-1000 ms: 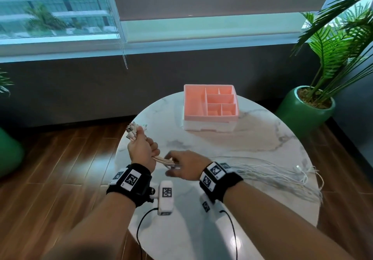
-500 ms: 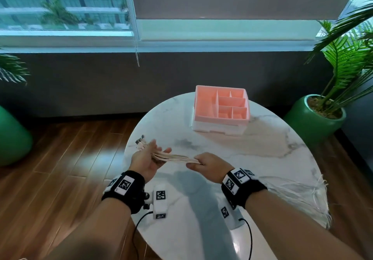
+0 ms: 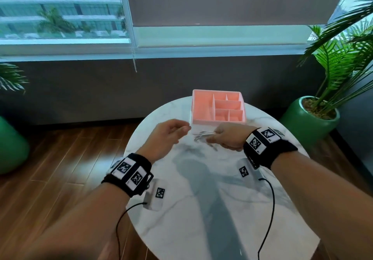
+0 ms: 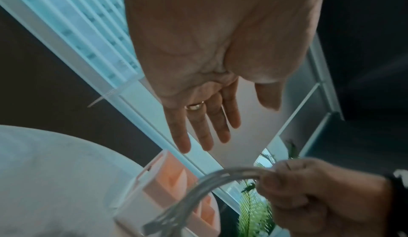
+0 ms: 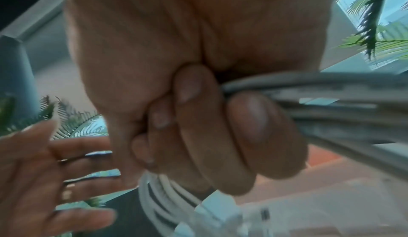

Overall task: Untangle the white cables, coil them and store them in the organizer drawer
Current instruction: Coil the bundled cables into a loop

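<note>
My right hand [image 3: 227,139] has its fingers [image 5: 220,136] curled tight round the white cables [image 5: 320,101], gathered into a bundle that sticks out of the fist toward the left of the head view, just in front of the organizer. My left hand [image 3: 167,136] holds nothing; its fingers [image 4: 198,132] are straight and spread, palm showing in the left wrist view, a gap between it and the bundle.

I judge the untangling done and the coiling nearly so: loops hang below my right fist in the right wrist view, blurred. Storing is left.

The pink organizer [image 3: 219,106] sits at the far middle of the marble table [image 3: 201,219], and all its top compartments look bare. Whether its drawer is open I cannot tell.
</note>
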